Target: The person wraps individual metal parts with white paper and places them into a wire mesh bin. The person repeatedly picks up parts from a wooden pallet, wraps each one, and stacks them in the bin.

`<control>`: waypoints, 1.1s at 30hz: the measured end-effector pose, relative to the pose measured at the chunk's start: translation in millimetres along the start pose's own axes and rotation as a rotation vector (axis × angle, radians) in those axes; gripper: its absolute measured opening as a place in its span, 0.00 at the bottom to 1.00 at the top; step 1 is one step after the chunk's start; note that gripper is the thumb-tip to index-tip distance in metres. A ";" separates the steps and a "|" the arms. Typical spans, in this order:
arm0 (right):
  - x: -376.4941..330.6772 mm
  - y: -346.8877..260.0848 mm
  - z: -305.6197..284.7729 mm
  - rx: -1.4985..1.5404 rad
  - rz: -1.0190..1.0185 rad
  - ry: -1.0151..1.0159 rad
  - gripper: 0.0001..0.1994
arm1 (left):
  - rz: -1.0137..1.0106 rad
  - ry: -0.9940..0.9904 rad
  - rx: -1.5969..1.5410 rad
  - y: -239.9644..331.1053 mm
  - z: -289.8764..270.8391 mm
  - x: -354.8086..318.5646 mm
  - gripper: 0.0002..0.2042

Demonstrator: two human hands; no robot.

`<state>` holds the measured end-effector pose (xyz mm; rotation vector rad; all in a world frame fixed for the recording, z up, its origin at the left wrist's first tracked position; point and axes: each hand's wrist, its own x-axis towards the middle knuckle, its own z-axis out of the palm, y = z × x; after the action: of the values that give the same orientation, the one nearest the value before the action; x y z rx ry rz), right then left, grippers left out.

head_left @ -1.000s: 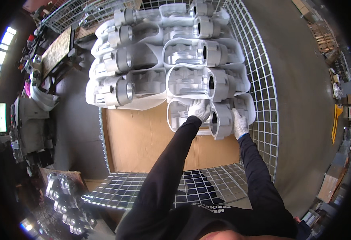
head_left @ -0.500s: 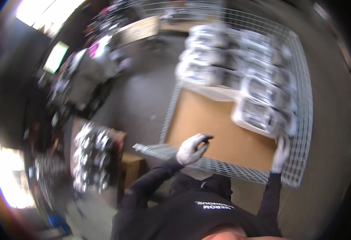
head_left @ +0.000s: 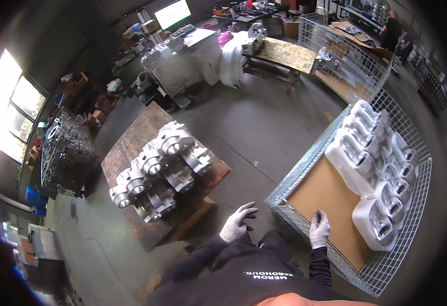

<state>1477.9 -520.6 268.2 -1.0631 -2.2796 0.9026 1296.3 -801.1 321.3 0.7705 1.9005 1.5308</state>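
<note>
My left hand [head_left: 236,222], in a grey and white glove, hangs in the air with its fingers spread, between a wooden pallet [head_left: 126,148] and a wire mesh crate [head_left: 305,158]; it holds nothing. My right hand [head_left: 319,229], also gloved, rests on the crate's near edge over the brown cardboard sheet [head_left: 325,196] lining it. Several cast metal housings in clear plastic bags [head_left: 376,168] lie in rows along the far side of the crate. More bare metal housings [head_left: 159,171] are heaped on the pallet to my left.
A second wire crate full of metal parts [head_left: 62,150] stands at the left by bright windows. A grey machine [head_left: 182,58] with a lit screen and a workbench [head_left: 279,56] stand behind. Another person [head_left: 390,30] works far back right. The floor is grey concrete.
My view has swung left, away from the crate toward the pallet. Both hands have left the bagged housing; the left is free in the air, the right stays at the crate's edge.
</note>
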 end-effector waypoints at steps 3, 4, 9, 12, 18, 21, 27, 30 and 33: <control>9.1 -12.6 39.8 -0.055 -0.027 0.016 0.09 | -0.059 0.140 -0.123 -20.4 -40.1 19.3 0.36; 9.5 -12.9 50.0 -0.117 0.026 -0.019 0.08 | -0.074 0.169 -0.152 -26.9 -51.0 27.4 0.37; 15.6 -9.0 88.7 -0.372 0.162 0.023 0.13 | 0.062 0.312 0.167 -57.4 -111.3 84.5 0.33; 20.0 -5.6 94.7 -0.464 0.166 0.010 0.15 | 0.028 0.397 0.563 -76.4 -157.6 115.5 0.26; 21.0 -0.7 98.7 -0.606 0.200 -0.060 0.16 | -0.301 0.398 0.485 -146.1 -245.9 195.6 0.19; 22.9 -0.3 96.2 -0.618 0.194 -0.089 0.16 | -0.176 0.421 0.619 -179.4 -276.7 243.4 0.15; 53.5 -11.2 89.0 -0.299 0.654 -0.235 0.17 | -0.356 0.200 0.502 -233.8 -304.7 340.5 0.17; 88.1 -11.4 106.1 -0.309 0.716 -0.132 0.15 | -0.307 0.159 0.439 -271.8 -320.0 396.4 0.18; 143.8 -9.0 154.4 -0.085 0.794 0.111 0.13 | -0.380 0.168 0.363 -311.7 -345.6 452.3 0.18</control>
<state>1289.5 -467.0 189.3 -2.0611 -1.8009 0.9864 713.1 -746.3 42.0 0.3988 2.3275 1.0595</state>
